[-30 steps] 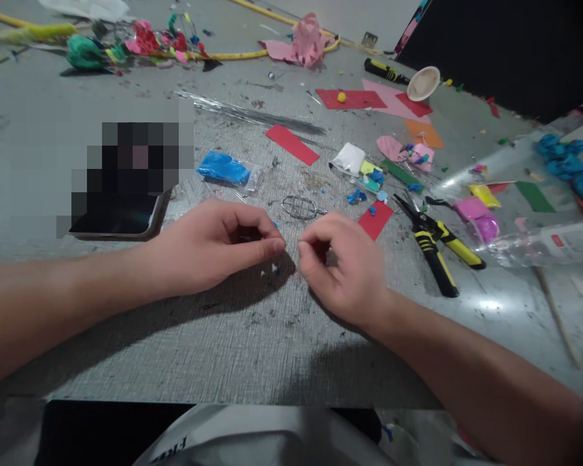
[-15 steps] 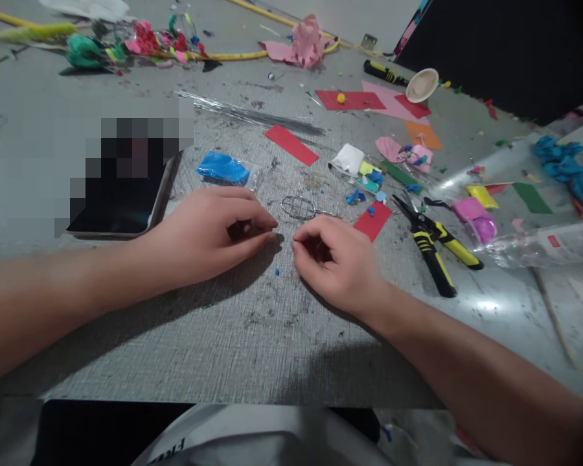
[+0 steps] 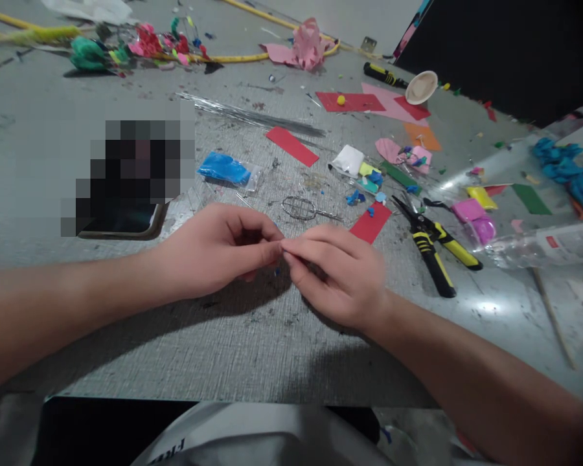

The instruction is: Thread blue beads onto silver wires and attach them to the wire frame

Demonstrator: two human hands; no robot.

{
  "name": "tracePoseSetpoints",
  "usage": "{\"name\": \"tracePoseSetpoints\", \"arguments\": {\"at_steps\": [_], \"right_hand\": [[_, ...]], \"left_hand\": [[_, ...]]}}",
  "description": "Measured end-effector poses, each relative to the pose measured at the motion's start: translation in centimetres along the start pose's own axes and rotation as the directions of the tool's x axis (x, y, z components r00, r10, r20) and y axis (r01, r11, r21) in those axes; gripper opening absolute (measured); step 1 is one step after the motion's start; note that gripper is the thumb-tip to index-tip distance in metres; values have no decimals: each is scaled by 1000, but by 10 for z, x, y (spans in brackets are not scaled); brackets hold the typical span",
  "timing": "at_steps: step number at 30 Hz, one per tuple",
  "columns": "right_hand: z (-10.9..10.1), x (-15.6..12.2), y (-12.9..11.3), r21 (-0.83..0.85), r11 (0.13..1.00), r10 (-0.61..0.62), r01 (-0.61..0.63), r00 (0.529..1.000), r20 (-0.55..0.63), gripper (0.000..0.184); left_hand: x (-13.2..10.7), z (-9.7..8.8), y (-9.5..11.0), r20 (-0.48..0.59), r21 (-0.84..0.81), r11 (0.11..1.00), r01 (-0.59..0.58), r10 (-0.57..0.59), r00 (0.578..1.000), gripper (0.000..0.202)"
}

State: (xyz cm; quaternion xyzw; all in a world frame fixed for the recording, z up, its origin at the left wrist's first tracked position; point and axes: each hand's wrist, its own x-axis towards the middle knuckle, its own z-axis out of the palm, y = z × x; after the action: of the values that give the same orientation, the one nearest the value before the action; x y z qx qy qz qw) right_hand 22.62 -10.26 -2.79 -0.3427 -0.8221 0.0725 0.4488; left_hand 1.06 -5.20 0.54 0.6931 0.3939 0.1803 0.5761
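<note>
My left hand (image 3: 218, 249) and my right hand (image 3: 337, 272) meet fingertip to fingertip low over the grey table (image 3: 252, 336). Both are pinched closed on something too small to make out. A bent wire loop (image 3: 300, 208) lies just beyond the fingertips. A red paper strip (image 3: 370, 223) sits right of the loop, close to my right hand. Tiny blue crumbs lie on the table under the fingers.
Yellow-and-black pliers (image 3: 434, 249) lie to the right. A blue bag (image 3: 223, 168), a phone (image 3: 121, 220), a bundle of straight wires (image 3: 252, 116), coloured paper scraps (image 3: 350, 100) and pink clay pieces (image 3: 476, 217) are spread behind. Plastic wrap (image 3: 539, 239) lies far right.
My hands were a little apart; they have come together so the fingertips touch, and they sit slightly higher over the table.
</note>
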Motion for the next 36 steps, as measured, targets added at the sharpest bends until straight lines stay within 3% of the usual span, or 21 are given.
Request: {"name": "tracePoseSetpoints", "arguments": {"at_steps": [7, 16, 22, 27, 36], "right_hand": [[-3, -2, 3, 48, 999, -8, 6, 998, 57, 22], [3, 0, 9, 217, 959, 178, -180, 984, 25, 7], [2, -1, 8, 357, 883, 295, -303, 952, 78, 5], [3, 0, 3, 471, 739, 462, -482, 871, 166, 3], [-1, 12, -3, 642, 257, 654, -722, 619, 435, 34]], "left_hand": [[5, -3, 2, 52, 12, 1000, 7, -7, 999, 19], [4, -3, 1, 19, 61, 998, 15, -17, 1000, 13], [3, -2, -1, 6, 138, 990, -26, 25, 1000, 16], [-1, 0, -2, -42, 188, 977, -102, 111, 993, 17], [-4, 2, 2, -96, 268, 947, -179, 211, 973, 18]]}}
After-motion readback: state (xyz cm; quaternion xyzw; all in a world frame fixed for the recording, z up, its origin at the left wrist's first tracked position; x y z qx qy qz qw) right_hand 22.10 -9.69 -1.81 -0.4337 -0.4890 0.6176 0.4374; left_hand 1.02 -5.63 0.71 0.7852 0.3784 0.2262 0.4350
